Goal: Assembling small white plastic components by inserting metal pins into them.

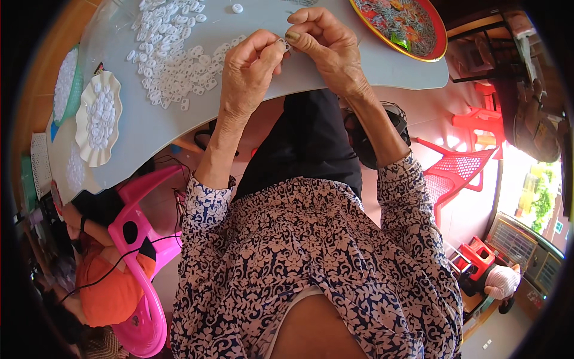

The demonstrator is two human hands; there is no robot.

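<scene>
Pale grey, the desk (388, 69) curves across the room. Over it, the left hand (248, 66) and right hand (332, 54) nearly meet, thumbs and fingers narrowed to a pinch; whatever sits between them is too small to tell. Just left, small white pieces (176, 69) lie heaped; farther left a scalloped dish (95, 158) holds more, and at right stands a red tray (438, 39).

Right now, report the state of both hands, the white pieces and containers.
Left hand: fingertips pinched
Right hand: fingers bent, grip unclear
Small white pieces: loosely heaped
Cream scalloped dish: holding white pieces
Round red yellow-rimmed tray: holding tangled grey strands
Green basket: holding white pieces
</scene>
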